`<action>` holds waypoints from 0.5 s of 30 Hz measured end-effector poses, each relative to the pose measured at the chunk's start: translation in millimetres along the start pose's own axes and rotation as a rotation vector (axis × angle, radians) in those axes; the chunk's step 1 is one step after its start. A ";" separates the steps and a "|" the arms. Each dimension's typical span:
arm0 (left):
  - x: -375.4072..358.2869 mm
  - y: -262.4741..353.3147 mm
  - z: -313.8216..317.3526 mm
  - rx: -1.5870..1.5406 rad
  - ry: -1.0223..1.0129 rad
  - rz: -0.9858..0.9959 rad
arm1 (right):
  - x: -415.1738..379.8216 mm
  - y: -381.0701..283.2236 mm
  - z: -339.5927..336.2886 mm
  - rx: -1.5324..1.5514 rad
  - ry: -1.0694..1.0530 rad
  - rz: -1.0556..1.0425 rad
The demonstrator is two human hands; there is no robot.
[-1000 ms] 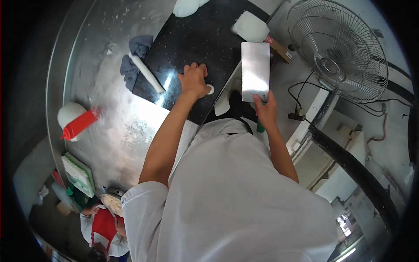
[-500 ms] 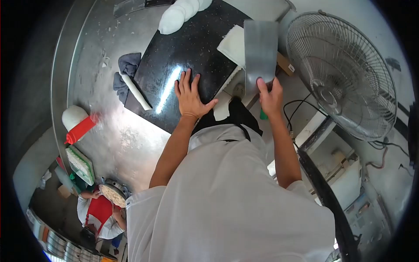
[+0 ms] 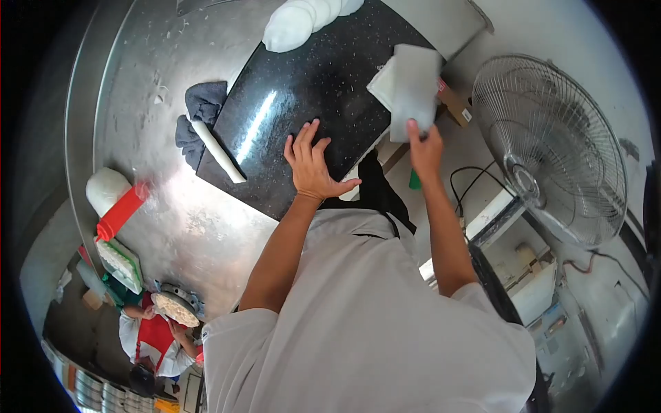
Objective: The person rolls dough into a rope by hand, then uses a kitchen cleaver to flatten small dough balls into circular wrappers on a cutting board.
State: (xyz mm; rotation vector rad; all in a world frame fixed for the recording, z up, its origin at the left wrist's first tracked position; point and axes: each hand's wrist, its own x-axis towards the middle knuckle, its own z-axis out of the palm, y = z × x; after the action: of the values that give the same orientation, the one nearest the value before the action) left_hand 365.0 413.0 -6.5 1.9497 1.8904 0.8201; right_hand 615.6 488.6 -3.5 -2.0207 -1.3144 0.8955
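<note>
My left hand (image 3: 313, 164) lies with fingers spread on the near edge of a black speckled slab (image 3: 310, 76), holding nothing. My right hand (image 3: 423, 148) grips a cleaver (image 3: 415, 86) with a broad, rectangular steel blade, thumb against the flat. The cleaver is at the slab's right edge, its blade overlapping a folded white cloth (image 3: 382, 84) in this view. Its handle is hidden in my fist. Several thin white dough rounds (image 3: 289, 29) overlap in a row along the slab's far edge. A white dough roll (image 3: 219, 153) lies at the left edge, one end over a dark grey cloth (image 3: 205, 102).
A large wire-caged fan (image 3: 551, 151) stands at the right. On the steel table (image 3: 179, 199) are a white dough lump (image 3: 107, 189), a red squeeze bottle (image 3: 122, 212) and a green-edged tray (image 3: 118, 265). At lower left a person (image 3: 155, 337) handles a round pan (image 3: 175, 308).
The view has shifted a little. The cleaver's blade has tilted and blurs with motion near the white cloth. My left hand stays on the slab, its fingers angled slightly more to the right.
</note>
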 end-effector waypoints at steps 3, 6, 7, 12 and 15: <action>1.1 -0.6 -1.9 -0.051 0.005 0.058 | 22.4 30.4 17.5 -0.078 -0.004 -0.084; 8.0 -1.7 -0.5 -0.078 0.029 0.142 | 18.8 8.5 10.6 -0.076 0.016 0.031; 10.3 -0.9 -2.5 -0.093 0.004 0.136 | 4.8 0.3 2.9 -0.047 0.035 0.065; 64.9 -9.9 -12.3 -0.581 0.248 0.004 | -118.2 4.8 -15.9 0.124 0.140 0.068; 81.9 16.4 -35.8 -0.433 0.302 -0.012 | -199.0 40.6 -12.2 0.094 0.125 0.245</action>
State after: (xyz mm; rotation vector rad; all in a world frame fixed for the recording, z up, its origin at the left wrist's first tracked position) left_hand 354.6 485.9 46.8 1.6160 1.6861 1.4493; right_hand 588.8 288.2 18.9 -2.1560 -0.9548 0.9040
